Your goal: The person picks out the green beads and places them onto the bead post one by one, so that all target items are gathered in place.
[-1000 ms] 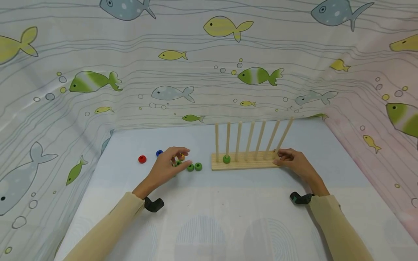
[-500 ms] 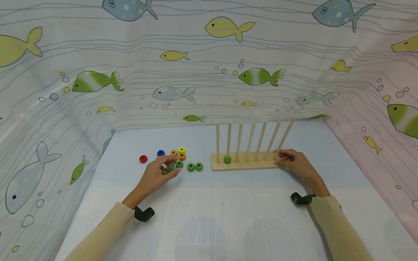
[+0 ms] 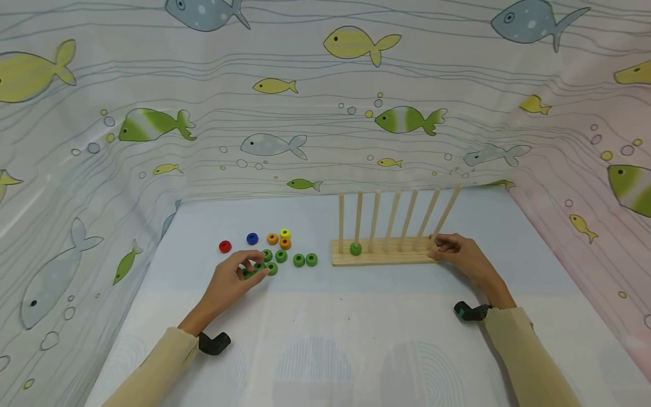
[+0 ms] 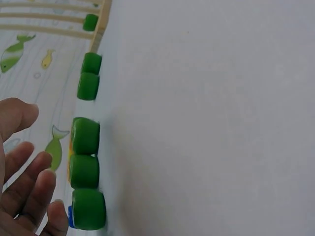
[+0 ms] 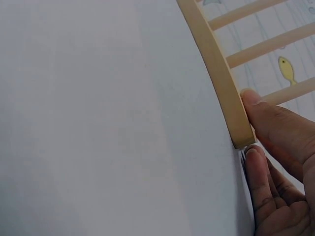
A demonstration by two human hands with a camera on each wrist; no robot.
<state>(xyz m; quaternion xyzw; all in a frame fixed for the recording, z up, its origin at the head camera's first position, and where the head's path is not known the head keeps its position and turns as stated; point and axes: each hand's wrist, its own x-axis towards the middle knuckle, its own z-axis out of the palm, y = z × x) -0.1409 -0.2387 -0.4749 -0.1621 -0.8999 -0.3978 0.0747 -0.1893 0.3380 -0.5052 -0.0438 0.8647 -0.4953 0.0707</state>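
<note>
My left hand (image 3: 227, 284) is over a cluster of green beads (image 3: 272, 269) on the table, partly hiding some of them. In the left wrist view its fingers (image 4: 30, 189) are spread apart from the green beads (image 4: 88, 209), holding nothing. Two more green beads (image 3: 311, 259) sit side by side, nearer the wooden peg rack (image 3: 382, 259). One green bead (image 3: 355, 249) is threaded at the foot of the rack's second peg from the left. My right hand (image 3: 461, 254) grips the rack's right end, its thumb (image 5: 252, 97) on the base (image 5: 216, 66) and fingers at the end face.
Behind the left hand lie a red bead (image 3: 225, 246), a blue bead (image 3: 252, 238), two orange beads (image 3: 272, 238) and a yellow bead (image 3: 285, 233). A fish-patterned curtain (image 3: 325, 113) surrounds the white table (image 3: 325, 316) at the back and sides.
My left hand has moved left and toward me, uncovering the orange, yellow and several green beads. The right hand stays on the rack's end.
</note>
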